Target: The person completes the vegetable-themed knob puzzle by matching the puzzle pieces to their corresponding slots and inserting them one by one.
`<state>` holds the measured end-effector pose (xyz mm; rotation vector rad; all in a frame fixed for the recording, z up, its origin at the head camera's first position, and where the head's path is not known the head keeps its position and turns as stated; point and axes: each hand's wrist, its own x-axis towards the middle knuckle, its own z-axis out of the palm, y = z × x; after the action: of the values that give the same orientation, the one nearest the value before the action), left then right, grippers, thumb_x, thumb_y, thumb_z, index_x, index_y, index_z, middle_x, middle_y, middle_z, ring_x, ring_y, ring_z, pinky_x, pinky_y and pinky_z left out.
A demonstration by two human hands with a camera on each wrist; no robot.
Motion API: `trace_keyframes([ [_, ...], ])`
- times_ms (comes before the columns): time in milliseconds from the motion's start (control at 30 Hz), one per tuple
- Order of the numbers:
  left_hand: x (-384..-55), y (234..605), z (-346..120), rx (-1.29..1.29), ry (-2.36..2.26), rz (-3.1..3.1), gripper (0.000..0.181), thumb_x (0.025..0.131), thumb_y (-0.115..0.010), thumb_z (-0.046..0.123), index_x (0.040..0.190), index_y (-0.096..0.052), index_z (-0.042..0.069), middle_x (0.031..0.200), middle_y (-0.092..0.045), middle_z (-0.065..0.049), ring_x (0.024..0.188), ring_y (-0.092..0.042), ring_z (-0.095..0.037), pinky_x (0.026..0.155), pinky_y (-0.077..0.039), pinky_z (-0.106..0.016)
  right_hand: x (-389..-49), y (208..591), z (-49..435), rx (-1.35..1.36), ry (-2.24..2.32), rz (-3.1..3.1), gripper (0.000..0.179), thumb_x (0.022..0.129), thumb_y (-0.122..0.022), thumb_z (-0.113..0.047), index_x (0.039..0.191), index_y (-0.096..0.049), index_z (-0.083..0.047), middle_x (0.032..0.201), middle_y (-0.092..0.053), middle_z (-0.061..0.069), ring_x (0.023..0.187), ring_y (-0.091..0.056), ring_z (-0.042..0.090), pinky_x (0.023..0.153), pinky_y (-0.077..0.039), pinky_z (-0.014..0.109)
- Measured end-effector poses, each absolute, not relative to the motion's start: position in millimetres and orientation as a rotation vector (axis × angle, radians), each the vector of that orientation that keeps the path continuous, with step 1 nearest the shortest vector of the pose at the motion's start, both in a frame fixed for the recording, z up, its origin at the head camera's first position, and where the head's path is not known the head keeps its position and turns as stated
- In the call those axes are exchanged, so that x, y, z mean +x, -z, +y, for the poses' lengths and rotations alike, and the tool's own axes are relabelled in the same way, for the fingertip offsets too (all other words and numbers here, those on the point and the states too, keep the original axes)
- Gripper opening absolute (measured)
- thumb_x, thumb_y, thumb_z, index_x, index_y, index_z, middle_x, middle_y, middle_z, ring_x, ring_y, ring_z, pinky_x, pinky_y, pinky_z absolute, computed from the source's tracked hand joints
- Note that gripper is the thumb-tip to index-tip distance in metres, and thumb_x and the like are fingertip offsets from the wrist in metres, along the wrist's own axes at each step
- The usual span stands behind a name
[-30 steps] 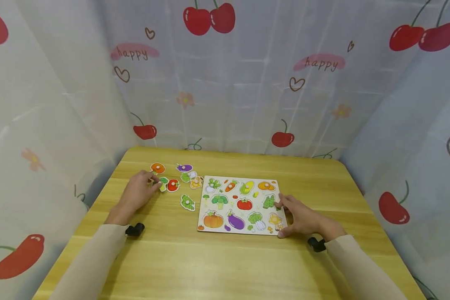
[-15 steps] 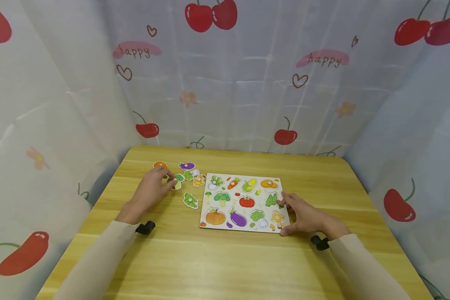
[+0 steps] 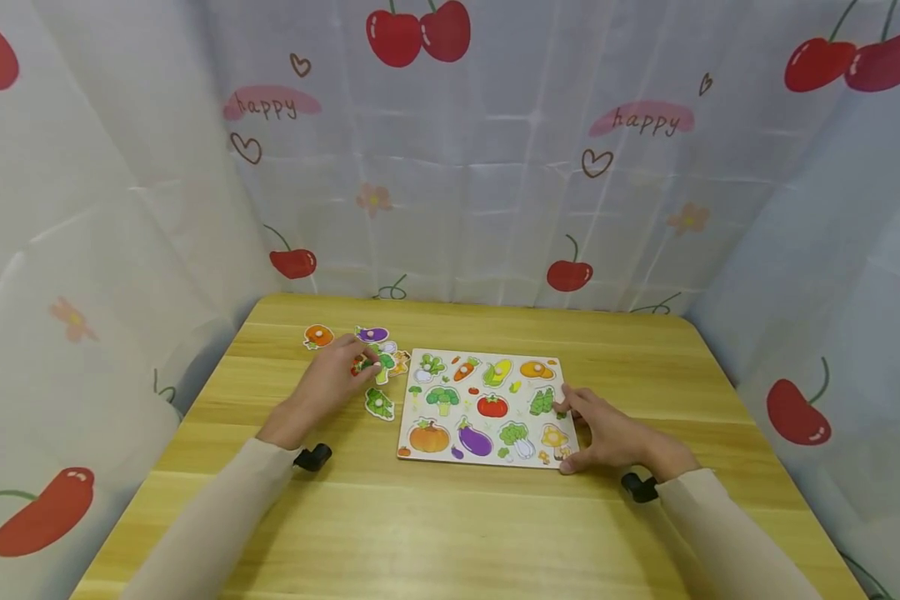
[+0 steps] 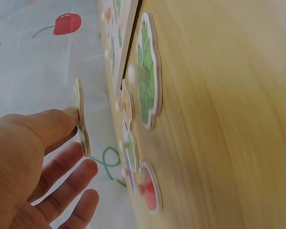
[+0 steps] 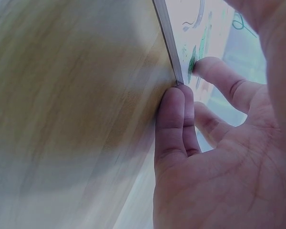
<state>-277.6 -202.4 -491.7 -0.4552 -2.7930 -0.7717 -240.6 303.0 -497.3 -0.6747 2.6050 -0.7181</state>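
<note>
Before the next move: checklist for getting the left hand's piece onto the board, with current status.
1. Piece gripped: ok. The left hand pinches the broccoli piece.
2. Piece off the table: ok. It is clear of the surface in the left wrist view.
3. Board steadied: ok. The right hand has fingers and thumb at its right side.
4. Slot free: ok. No knob shows on the board's broccoli picture.
5. Piece over slot: not ok. It is left of the board.
6. Exact alignment with slot: cannot tell.
</note>
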Motion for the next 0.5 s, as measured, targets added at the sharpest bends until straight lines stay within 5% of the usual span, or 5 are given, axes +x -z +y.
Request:
trace_keyframes([
  [267, -279, 490, -180, -0.507, 0.784, -2.811, 0.011, 0.106, -0.088, 0.019, 0.113, -0.083, 0.012, 0.124, -0.078, -0.009, 0.118, -0.078, -0.034, 0.102, -0.068, -0.052, -242, 496, 302, -0.717, 0.703, 2.628, 0.114, 0.087, -0.105, -0.048, 0.172, -0.046, 0.001, 0.18, -0.036, 0.033, 0.145, -0.062, 0.041, 0.128, -0.049, 0.07],
  [500, -278, 491, -159, -0.599, 0.76, -2.81, 0.011, 0.107, -0.089, 0.021, 0.113, -0.083, 0.013, 0.124, -0.078, -0.006, 0.115, -0.078, -0.029, 0.1, -0.069, -0.047, -240, 495, 304, -0.688, 0.715, 2.612, 0.109, 0.087, -0.105, -0.047, 0.169, -0.05, -0.001, 0.184, -0.03, 0.034, 0.147, -0.061, 0.043, 0.13, -0.046, 0.071],
])
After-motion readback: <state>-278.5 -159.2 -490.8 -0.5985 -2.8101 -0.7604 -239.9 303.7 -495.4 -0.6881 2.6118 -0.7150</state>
